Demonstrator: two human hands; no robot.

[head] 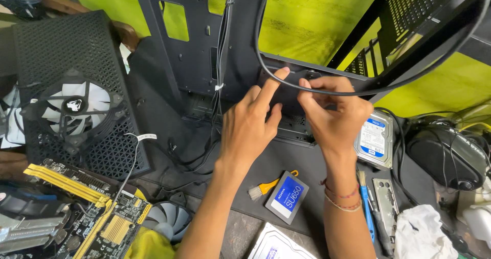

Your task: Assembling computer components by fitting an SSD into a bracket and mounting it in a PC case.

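My right hand (335,116) pinches the cable (327,91) — runs sideways; left hand (253,123) beside it, forefinger on the case (199,59).

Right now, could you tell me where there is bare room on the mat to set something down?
The freest patch is the dark mat between the mesh panel and the left hand; only thin cables cross it. Crowded: the near edge, with the small drive and brush, and the right side by the hard drive.

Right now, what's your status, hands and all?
Left hand fingertip pressing case frame. Right hand pinching black cable there. Small brush and drive lie below.
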